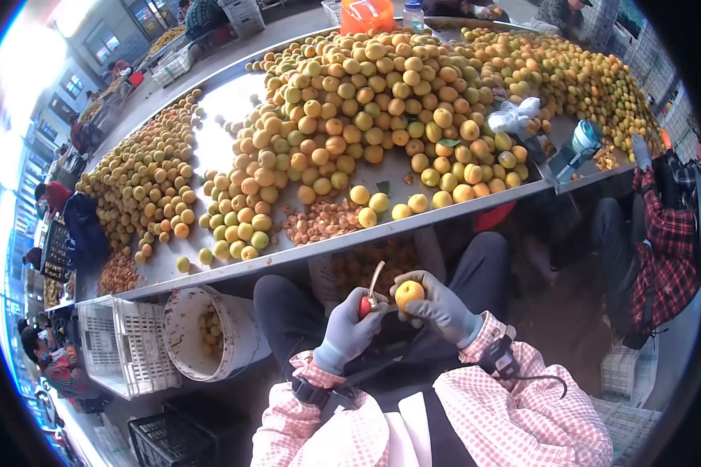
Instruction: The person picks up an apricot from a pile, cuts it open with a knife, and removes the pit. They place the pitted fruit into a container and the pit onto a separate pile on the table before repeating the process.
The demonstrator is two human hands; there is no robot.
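My left hand (350, 331), in a grey glove, is closed on a small tool (371, 296) with a red handle and a curved metal end pointing up. Just to its right, my right hand (442, 310), also gloved, grips a yellow-orange apricot (409, 293) between thumb and fingers. The fruit is close to the tool, and I cannot tell whether they touch. Both hands are above my lap, in front of the metal table's edge (319, 251). Beyond them, a large heap of apricots (366, 93) covers the table, with a pile of brown pits (323, 221) near the edge.
A white bucket (245, 331) with some fruit stands at the left, beside white crates (136, 342). Below the table edge is a container of fruit (374, 265). A co-worker in a plaid shirt (666, 265) sits at the right. An orange bucket (364, 15) stands behind the heap.
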